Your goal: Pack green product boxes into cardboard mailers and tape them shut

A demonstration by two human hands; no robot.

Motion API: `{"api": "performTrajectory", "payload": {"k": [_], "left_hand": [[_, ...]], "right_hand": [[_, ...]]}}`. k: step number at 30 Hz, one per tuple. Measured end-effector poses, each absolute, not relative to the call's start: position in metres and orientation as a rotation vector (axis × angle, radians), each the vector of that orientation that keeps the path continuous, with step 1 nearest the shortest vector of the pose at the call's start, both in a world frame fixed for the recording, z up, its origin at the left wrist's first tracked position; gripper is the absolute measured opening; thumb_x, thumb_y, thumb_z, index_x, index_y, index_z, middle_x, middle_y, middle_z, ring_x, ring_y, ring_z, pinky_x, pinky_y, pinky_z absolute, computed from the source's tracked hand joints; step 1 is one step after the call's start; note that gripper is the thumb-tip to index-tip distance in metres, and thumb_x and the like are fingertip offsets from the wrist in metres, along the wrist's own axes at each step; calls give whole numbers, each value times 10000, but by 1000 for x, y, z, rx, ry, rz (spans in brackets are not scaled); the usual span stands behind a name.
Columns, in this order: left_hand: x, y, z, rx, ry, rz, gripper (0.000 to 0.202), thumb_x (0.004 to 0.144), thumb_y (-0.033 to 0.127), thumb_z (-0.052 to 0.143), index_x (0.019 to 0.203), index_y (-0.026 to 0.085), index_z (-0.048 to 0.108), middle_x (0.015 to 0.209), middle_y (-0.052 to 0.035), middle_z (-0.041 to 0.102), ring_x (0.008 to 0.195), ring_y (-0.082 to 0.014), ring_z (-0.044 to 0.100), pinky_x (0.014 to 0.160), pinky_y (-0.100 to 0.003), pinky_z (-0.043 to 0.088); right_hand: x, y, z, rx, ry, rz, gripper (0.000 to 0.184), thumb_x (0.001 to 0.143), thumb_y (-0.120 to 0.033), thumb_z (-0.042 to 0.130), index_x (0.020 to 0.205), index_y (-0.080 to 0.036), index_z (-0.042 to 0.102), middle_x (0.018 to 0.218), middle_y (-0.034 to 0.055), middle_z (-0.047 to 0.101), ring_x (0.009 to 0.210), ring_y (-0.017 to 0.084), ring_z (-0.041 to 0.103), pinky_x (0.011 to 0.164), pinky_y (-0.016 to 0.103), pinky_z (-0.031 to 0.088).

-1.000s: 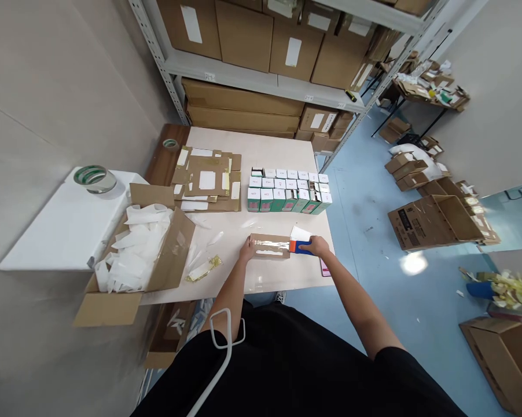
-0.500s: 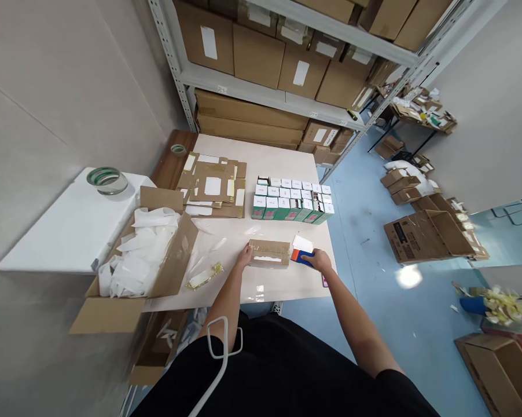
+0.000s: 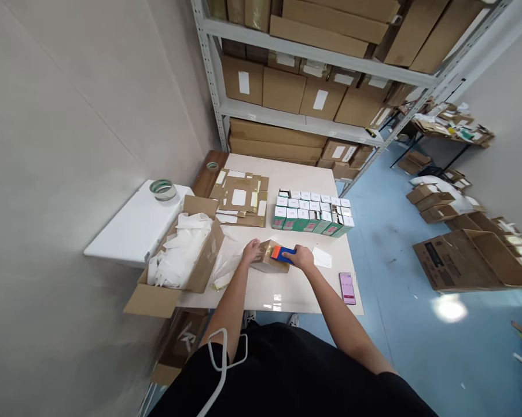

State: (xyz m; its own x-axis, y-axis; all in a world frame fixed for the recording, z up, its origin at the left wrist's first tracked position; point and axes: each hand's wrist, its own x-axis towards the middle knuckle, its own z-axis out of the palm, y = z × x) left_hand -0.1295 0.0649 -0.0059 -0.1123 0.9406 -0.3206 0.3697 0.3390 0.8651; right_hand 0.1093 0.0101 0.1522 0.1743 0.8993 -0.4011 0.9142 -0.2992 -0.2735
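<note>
A small cardboard box with shiny tape on it rests on the table in front of me, turned at an angle. My left hand grips its left end. My right hand is closed around the handle of a blue scraper with an orange head. That head lies against the taped upper side of the box; whether it touches the tape edge is too small to tell. Right of the tool lies a white slip of paper. Clear plastic film lies left of the box.
Green-and-white cartons stand in rows behind the box. Flattened cardboard is stacked back left. An open carton of white wrapping stands left. A phone lies near the right edge. Shelving rises behind the table.
The box has been turned from lying lengthwise to an angled position. My right hand has brought the scraper leftward from beside the box onto it. The head view has shifted, showing the whole phone.
</note>
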Motion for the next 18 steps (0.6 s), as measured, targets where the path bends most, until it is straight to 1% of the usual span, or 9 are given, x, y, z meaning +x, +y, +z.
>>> {"api": "performTrajectory", "payload": {"k": [1,2,3,5,7,10,12,16,18], "left_hand": [[-127,64,-2,1208,1615,764,523,1020,587,494,1276,180,700,1362,-120,723,1286,-279,656,1098,-362,491],[-125,63,0,1214,1538,761,558,1021,610,478,1316,185,686,1434,-123,679,1356,-285,609,1142,-368,457],[-123,62,3,1208,1505,754,601,1010,639,482,1376,194,655,1503,-123,626,1421,-292,554,1180,-381,420],[-123,58,6,1161,1518,747,679,998,669,490,1484,203,571,1582,-126,545,1485,-302,485,1228,-408,362],[-124,55,8,1103,1537,747,722,1003,670,481,1552,201,496,1607,-132,514,1489,-299,481,1237,-415,348],[-122,54,10,1020,1567,759,724,1023,642,461,1587,188,443,1624,-136,489,1487,-292,485,1230,-407,361],[-112,50,10,954,1595,772,712,1039,615,448,1597,174,420,1616,-146,498,1472,-294,504,1214,-414,387],[-76,32,9,855,1548,829,682,1063,592,409,1592,160,411,1472,-161,644,1335,-289,634,1140,-432,481],[-59,22,8,848,1514,869,656,1073,588,388,1576,169,432,1420,-157,682,1290,-281,666,1125,-429,500]], "right_hand": [[98,15,154,2360,1860,-781,518,861,-695,696,1017,-204,747,1052,124,785,972,264,737,688,274,467],[87,19,156,2340,1879,-778,524,870,-692,686,1033,-198,750,1068,132,784,986,268,737,700,278,475],[78,23,157,2323,1891,-771,530,874,-688,682,1050,-193,752,1082,139,782,1000,273,738,713,282,481],[65,30,160,2290,1905,-758,548,868,-682,691,1083,-182,753,1111,151,779,1029,283,738,734,286,490],[58,37,164,2248,1915,-758,564,851,-678,713,1103,-175,753,1136,157,776,1050,288,739,747,284,496],[58,44,170,2185,1953,-748,567,844,-664,729,1126,-172,752,1167,158,771,1079,286,735,769,282,507],[63,48,172,2159,1971,-722,579,837,-656,743,1151,-170,747,1187,159,765,1098,289,731,785,287,515],[81,51,173,2096,1972,-676,628,773,-646,812,1174,-167,746,1207,170,756,1118,305,723,813,300,526],[93,51,173,2074,1964,-680,645,748,-653,829,1167,-169,750,1207,170,756,1112,309,724,809,302,526]]}}
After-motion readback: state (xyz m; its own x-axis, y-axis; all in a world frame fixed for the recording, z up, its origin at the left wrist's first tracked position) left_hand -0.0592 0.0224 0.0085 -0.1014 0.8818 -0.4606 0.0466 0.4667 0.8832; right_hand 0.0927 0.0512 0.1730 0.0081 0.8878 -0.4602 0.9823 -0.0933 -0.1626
